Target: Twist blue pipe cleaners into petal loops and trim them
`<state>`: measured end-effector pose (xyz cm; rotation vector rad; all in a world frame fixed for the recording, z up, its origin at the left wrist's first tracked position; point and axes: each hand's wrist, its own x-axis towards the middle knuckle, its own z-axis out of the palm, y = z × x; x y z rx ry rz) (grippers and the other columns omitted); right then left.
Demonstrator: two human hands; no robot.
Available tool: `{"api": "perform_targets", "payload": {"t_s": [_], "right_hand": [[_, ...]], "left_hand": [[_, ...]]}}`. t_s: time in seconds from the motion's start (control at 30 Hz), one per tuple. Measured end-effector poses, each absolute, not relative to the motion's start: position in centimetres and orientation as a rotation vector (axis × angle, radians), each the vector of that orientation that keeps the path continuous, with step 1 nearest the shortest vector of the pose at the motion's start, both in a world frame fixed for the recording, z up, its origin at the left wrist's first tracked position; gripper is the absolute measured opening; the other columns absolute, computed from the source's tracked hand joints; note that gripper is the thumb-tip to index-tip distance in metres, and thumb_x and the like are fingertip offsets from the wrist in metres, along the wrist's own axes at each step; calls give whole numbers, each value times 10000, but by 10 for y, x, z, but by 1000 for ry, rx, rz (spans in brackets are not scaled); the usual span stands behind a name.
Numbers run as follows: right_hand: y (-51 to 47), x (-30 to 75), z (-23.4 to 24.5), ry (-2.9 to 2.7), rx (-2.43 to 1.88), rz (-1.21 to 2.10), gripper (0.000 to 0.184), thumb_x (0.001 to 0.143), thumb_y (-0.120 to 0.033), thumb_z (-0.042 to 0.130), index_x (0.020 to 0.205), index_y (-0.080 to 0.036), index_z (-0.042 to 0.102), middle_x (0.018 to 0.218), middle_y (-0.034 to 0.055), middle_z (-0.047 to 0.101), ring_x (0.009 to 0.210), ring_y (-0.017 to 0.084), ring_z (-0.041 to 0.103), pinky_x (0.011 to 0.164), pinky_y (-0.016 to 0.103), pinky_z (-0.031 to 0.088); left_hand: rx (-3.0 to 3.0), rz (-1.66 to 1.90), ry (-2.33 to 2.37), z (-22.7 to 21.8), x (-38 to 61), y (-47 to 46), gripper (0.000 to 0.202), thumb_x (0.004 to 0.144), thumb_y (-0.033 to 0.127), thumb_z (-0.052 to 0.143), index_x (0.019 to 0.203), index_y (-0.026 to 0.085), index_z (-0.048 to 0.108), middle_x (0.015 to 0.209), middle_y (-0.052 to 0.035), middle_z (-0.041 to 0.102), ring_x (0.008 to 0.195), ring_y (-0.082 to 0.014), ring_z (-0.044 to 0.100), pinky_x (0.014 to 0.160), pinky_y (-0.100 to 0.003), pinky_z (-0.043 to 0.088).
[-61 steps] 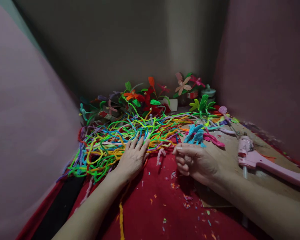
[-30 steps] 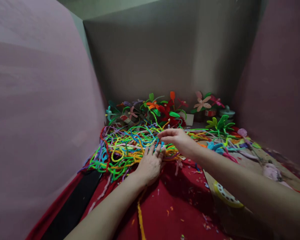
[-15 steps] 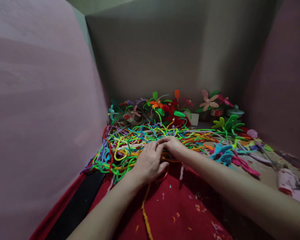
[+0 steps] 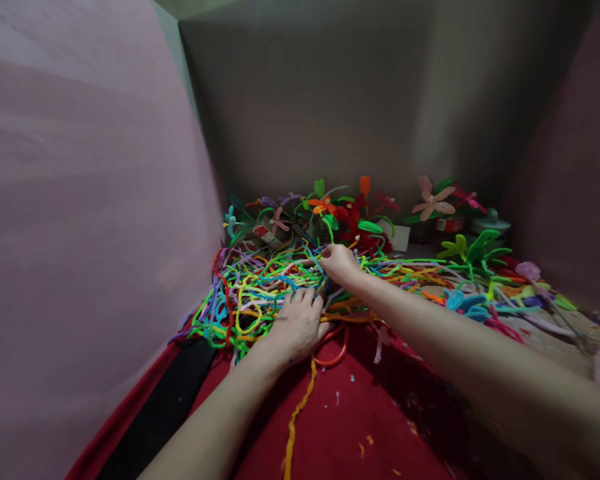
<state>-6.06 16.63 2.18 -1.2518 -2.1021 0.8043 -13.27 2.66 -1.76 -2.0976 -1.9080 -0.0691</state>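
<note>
A tangled heap of coloured pipe cleaners (image 4: 260,293) lies on a red cloth (image 4: 340,427). My left hand (image 4: 300,323) rests flat on the near edge of the heap, fingers spread. My right hand (image 4: 337,262) reaches further into the heap, its fingers curled down among the strands; what they pinch is hidden. An orange strand (image 4: 300,413) trails toward me from under my left hand.
Finished pipe-cleaner flowers (image 4: 340,210) stand along the back wall, with a pink one (image 4: 433,200) and a green one (image 4: 473,250) to the right. Blue and pink pieces (image 4: 473,307) lie on brown board at the right. Pink walls close in left and right.
My right hand has left the near edge by my left hand and reached deeper into the heap. My left hand stays pressed on the strands. The view has shifted slightly.
</note>
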Motion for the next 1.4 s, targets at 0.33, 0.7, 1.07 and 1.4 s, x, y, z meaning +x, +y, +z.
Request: {"api": "perform_targets", "payload": {"t_s": [0.33,0.7,1.07,1.4], "right_hand": [[163,-59,30,-2260,-1262,881,240,798,-243,543,680,-92,687,613,155,670,556,201,624,529,261,433],[98,51,55,-1884,-922,1519,263,862,-330,423,796,-142,595,387,-44,471,257,72,290,304,205,204],[41,109,12,-2200,-794,1083,378,848,-411,436,553,-179,474,545,-32,365,527,99,307,513,239,264],[40,133,29,-1816,-961,1448,266,762,-378,547,619,-182,652,411,-52,343,396,85,244,433,244,205]], "left_hand": [[-2136,-155,-1923,-20,-139,29,502,847,478,455,1198,126,524,1227,-152,548,1132,-295,470,997,-471,306],[-2157,-1190,-2110,6,-134,27,435,735,413,647,1086,159,609,1194,-135,570,1186,-298,413,1025,-486,255],[-1919,-2897,-2181,46,-75,10,355,642,449,714,719,122,597,491,67,416,374,-17,312,371,-149,258],[-1177,-3310,-1838,51,-108,12,182,701,240,708,691,110,581,487,60,498,372,-20,423,340,-117,312]]}}
